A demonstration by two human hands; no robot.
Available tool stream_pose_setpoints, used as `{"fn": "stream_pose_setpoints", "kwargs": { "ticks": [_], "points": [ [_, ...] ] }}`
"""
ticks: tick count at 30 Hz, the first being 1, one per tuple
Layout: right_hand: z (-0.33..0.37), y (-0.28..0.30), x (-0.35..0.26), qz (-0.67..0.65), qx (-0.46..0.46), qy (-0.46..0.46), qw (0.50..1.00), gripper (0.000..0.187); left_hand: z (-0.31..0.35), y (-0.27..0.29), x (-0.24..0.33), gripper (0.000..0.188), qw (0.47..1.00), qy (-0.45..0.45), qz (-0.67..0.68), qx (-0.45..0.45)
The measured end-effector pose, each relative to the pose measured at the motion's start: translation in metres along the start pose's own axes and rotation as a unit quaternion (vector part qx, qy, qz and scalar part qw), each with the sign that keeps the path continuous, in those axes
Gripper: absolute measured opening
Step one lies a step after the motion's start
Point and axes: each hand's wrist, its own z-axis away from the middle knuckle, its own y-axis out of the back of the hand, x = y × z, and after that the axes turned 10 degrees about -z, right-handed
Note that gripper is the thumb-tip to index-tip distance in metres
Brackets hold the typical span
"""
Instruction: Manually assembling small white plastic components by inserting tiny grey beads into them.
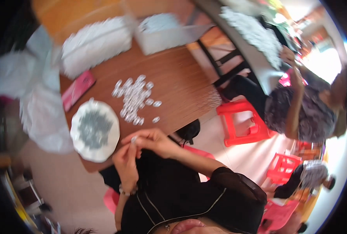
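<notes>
At the table's near edge my left hand [126, 162] and my right hand [154, 142] meet, fingertips together. Both are closed in a pinch on a small whitish piece [133, 139], too small and blurred to name more exactly. Left of them stands a white plate [76, 136] with a wavy rim, holding a heap of tiny grey pieces [96, 126]. Beyond my hands, a loose pile of small, shiny white oval pieces [134, 95] is spread on the brown wooden table [173, 82]. One oval piece [156, 119] lies apart on the pile's right.
A pink phone-like slab [78, 90] rests near the left edge. Behind are a packed white bundle [97, 45] and a translucent bin [161, 41]. White bags [45, 113] hang at left. A red stool [241, 121] and a seated person [304, 105] are on the right.
</notes>
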Motion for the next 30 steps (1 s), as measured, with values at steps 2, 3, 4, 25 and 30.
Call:
{"fn": "stream_pose_setpoints", "kwargs": {
  "ticks": [2,3,4,25,30],
  "points": [
    [0.000,-0.003,-0.001,-0.036,-0.012,0.014,0.999,0.036,0.001,0.002,0.002,0.021,1.000,0.001,0.029,0.009],
    [0.002,-0.001,-0.002,-0.061,-0.016,0.018,0.998,0.034,0.001,0.001,0.003,0.020,0.998,0.011,0.061,0.013],
    [0.003,-0.002,-0.006,-0.053,-0.011,0.034,0.998,0.034,0.001,0.001,0.004,0.020,0.998,0.001,0.062,-0.001],
    [0.015,-0.012,-0.051,0.087,0.051,0.093,0.991,0.029,0.005,0.000,0.018,0.024,0.983,0.043,0.167,-0.068],
    [-0.023,0.011,-0.162,0.356,0.112,0.272,0.887,0.026,0.007,0.007,0.009,0.025,0.985,0.051,0.148,-0.074]
  ]
}}
